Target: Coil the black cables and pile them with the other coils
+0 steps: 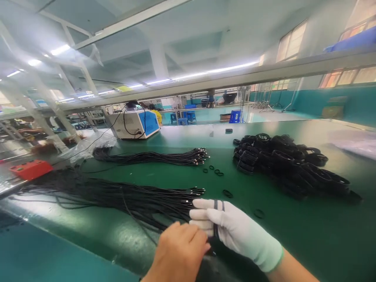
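My right hand (235, 229) wears a white glove, its fingers stretched out to the left, with thin black bands looped around them. Bare, my left hand (182, 248) is closed just below the gloved fingertips; what its fingers hold, if anything, is hidden. Beyond and left of both hands lies a long bundle of black cables (132, 196) with metal-tipped ends. A second cable bundle (152, 158) rests farther back. Small black rings (227, 194) are scattered near the gloved hand. At the right is a large heap of coiled black cables (282, 164).
A white and blue machine (136, 124) stands at the back left of the green table (176, 137). A red box (31, 169) sits at the far left beside clear plastic. An overhead beam (188, 87) crosses above the table. Plastic sheeting (357, 143) lies at the far right.
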`<state>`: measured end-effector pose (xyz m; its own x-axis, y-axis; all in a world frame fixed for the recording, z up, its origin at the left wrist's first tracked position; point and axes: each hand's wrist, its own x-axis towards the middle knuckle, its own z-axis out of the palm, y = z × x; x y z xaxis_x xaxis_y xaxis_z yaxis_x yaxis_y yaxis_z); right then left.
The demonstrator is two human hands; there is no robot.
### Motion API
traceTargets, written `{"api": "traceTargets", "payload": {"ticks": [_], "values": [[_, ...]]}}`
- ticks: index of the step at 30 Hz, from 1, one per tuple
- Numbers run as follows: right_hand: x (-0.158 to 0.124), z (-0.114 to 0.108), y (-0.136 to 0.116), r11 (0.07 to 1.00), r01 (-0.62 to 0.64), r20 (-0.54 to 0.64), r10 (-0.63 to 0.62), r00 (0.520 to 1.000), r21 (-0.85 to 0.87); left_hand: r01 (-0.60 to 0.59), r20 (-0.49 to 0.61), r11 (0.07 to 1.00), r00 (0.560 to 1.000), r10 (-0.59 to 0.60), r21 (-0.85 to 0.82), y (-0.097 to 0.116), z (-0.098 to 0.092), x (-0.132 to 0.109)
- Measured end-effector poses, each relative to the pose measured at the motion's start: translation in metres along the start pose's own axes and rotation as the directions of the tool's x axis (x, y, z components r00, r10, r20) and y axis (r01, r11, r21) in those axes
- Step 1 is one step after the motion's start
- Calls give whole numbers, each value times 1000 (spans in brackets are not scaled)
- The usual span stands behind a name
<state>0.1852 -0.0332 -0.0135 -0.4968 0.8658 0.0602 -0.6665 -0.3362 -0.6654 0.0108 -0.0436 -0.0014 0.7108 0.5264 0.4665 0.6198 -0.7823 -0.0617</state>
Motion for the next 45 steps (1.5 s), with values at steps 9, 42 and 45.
{"api": "traceTargets", "payload": {"ticks": [9, 42, 45], "values": [[-1, 4, 22, 891, -432, 435, 336, 835, 141, 383, 395, 606, 911, -120, -697, -38, -14, 43], [-2, 11, 46, 822, -524, 377, 424, 824, 222, 555, 466, 337, 828, -312, -761, -34, 3, -1], [3, 16, 41, 890, -390, 309, 312, 898, 235, 583, 488, 306, 806, -335, -752, -34, 15, -2]]}}
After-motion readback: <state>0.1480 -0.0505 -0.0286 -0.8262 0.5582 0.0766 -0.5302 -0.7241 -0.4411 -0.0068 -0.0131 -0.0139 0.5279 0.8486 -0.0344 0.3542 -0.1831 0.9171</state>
